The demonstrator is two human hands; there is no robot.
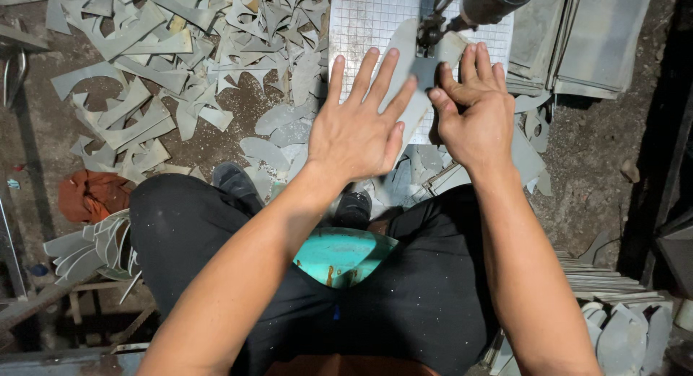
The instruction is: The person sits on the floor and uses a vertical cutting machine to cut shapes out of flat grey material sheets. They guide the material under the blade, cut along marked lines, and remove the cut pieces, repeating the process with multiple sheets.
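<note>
Both hands [419,116] press a flat grey, seemingly leaf-shaped sheet [406,94].

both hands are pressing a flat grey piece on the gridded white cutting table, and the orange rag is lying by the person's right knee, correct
Not quite. In the head view the orange rag lies by the left knee. Both the left hand and right hand do press the flat grey piece on the gridded white table.

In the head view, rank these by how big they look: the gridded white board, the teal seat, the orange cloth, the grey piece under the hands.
1. Gridded white board
2. Teal seat
3. Orange cloth and grey piece: look alike, hands cover part of the piece, so unranked.
</note>
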